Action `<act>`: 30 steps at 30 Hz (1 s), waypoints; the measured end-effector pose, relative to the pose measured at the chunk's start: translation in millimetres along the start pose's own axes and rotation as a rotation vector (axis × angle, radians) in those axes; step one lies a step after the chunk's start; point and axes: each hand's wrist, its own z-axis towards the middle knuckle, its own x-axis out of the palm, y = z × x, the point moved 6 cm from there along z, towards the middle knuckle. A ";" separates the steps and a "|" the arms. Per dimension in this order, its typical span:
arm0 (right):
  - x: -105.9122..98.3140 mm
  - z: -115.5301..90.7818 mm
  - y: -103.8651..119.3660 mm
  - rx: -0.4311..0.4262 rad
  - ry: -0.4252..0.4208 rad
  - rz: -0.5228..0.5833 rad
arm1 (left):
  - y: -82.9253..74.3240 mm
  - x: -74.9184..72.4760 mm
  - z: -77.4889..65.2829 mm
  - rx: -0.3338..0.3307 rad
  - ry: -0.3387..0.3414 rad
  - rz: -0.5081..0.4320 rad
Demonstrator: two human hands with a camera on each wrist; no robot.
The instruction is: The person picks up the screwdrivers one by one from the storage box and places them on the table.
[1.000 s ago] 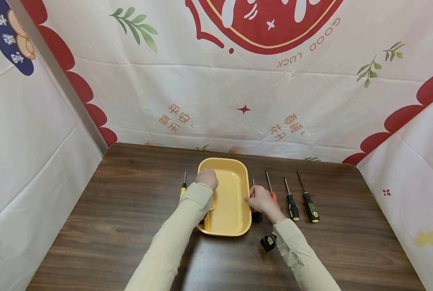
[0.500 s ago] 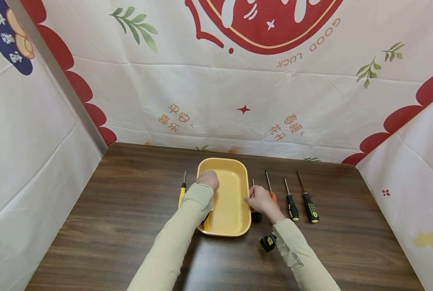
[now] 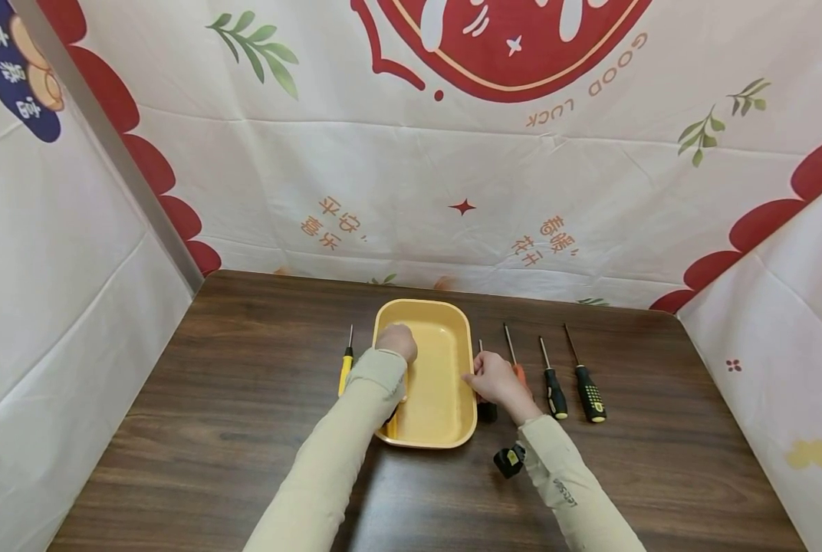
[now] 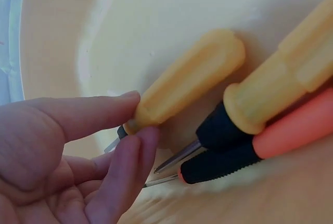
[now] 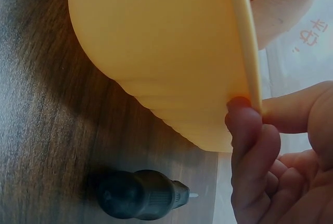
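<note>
Left grip (image 3: 397, 343) down inside the yellow tray (image 3: 442, 368), on its left side. Thumb and fingertips nearly together, pinching the small yellow screwdriver (image 4: 190, 81) at the collar, where handle meets shaft. Handle lies over the tray floor, butt pointing away from the palm; a bit of metal shows past the fingers, tip hidden. Whether the handle touches the floor, cannot tell.

Right grip (image 3: 495, 376) pinches the tray's right rim, thumb on one side, curled fingers on the outer wall. A good brace, in my judgement: light pressure should be enough to stop the tray sliding on the surface (image 3: 245, 383).

Close neighbours in the tray: a larger yellow screwdriver (image 4: 276, 83) and an orange-and-black one (image 4: 244, 153), side by side, shafts near the left fingers. Step looks like settling the small one alongside them. Best to lower the butt flat, line it up parallel, then part the fingers slowly so they don't hook those shafts.

Dark screwdriver (image 5: 151, 195) lies just outside the tray under the right hand; mind it if that wrist drops.
</note>
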 end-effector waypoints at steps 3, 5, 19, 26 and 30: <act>0.2 0.5 0.0 0.003 -0.002 0.001 | -0.4 1.7 -0.5 0.015 -0.009 0.014; 0.2 0.5 0.0 0.006 -0.001 0.005 | -0.3 3.4 -1.3 0.018 0.001 0.015; -0.6 -0.7 0.6 0.009 0.001 0.010 | 2.7 12.8 1.5 0.009 0.070 0.015; -0.6 -0.7 0.9 0.007 0.001 0.010 | 1.7 9.3 -0.7 0.010 0.051 0.014; -0.7 -0.9 1.3 0.000 0.000 0.007 | 0.6 7.8 -1.9 0.021 0.041 0.028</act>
